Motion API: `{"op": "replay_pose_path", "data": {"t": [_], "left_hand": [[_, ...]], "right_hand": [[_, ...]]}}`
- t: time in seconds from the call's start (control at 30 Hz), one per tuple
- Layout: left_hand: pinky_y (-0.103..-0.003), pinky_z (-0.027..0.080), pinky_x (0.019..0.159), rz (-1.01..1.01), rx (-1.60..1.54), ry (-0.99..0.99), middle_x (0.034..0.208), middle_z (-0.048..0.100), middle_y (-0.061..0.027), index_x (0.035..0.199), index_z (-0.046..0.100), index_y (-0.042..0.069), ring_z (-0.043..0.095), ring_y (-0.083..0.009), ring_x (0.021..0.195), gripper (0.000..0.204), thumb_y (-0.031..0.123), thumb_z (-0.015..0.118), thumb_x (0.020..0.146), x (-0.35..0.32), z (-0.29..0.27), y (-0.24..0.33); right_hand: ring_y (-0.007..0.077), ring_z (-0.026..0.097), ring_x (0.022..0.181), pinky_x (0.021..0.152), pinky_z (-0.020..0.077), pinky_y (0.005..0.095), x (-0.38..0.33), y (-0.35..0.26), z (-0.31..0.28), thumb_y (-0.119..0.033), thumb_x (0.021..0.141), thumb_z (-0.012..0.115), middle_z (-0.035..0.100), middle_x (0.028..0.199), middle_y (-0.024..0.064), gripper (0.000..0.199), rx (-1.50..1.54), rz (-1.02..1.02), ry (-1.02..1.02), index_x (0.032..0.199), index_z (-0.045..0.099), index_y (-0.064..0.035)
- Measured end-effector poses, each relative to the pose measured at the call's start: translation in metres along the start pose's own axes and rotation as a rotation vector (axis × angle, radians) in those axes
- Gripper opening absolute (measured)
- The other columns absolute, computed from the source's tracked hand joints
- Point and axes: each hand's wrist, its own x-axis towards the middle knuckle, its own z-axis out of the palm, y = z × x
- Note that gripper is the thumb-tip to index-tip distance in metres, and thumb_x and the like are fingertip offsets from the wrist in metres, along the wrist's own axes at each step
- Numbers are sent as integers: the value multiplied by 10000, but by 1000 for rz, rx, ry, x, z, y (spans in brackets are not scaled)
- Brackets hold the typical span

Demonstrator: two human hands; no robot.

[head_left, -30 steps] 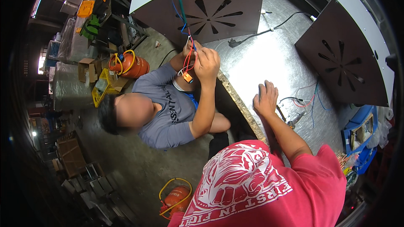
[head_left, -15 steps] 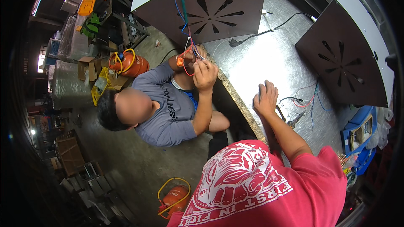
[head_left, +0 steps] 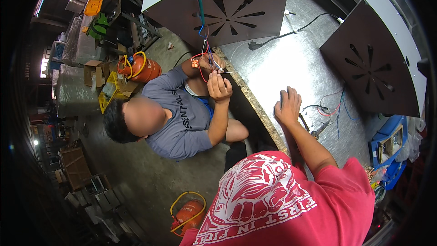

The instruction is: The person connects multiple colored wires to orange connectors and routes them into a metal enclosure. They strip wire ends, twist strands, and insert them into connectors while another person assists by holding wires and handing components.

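Note:
My right hand [head_left: 287,105] lies palm down on the shiny metal tabletop [head_left: 266,70], fingers loosely spread and holding nothing. Beside my forearm is a hand tool that looks like pliers [head_left: 321,130], partly hidden by the arm. Loose red, blue and black wires [head_left: 337,109] trail onto the table beyond it. My left hand is out of sight. Across the table corner, a seated co-worker's hands [head_left: 217,79] pinch thin wire ends. An orange connector [head_left: 195,63] hangs by those hands, on wires from a brown and white metal housing [head_left: 255,29].
A second brown housing [head_left: 359,82] stands at the right. A black power cord with a plug [head_left: 255,45] lies between the housings. Blue bins [head_left: 387,150] sit at the table's right end. Orange gas cylinders [head_left: 148,70] stand on the floor, left.
The co-worker's nearer hand has shifted slightly left and down, and a pale wire end now sticks out beside the fingers. The orange connector has turned. My right hand has stayed put.

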Motion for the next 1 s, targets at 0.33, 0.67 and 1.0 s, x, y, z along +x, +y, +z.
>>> {"op": "replay_pose_path", "data": {"t": [0.33,0.67,1.0], "left_hand": [[-374,476,947,0,35,21,997,663,-119,919,673,58,613,-271,1028,157,163,557,932,7,14,-1],[-363,474,935,-2,74,40,992,665,-114,926,675,70,614,-264,1019,162,175,552,941,12,27,-3],[-353,472,923,-10,126,68,987,667,-109,933,676,82,615,-256,1010,168,186,546,950,22,53,-8]], "right_hand": [[417,319,1426,1183,191,589,-1,1,0,-247,846,591,415,1485,232,502,0,-20,35,1301,550,-39],[415,323,1423,1180,196,589,0,0,-1,-241,845,592,422,1477,236,498,5,-5,6,1298,552,-37],[414,328,1421,1180,196,588,0,-2,-3,-241,842,593,422,1480,231,505,4,4,1,1302,551,-37]]}}
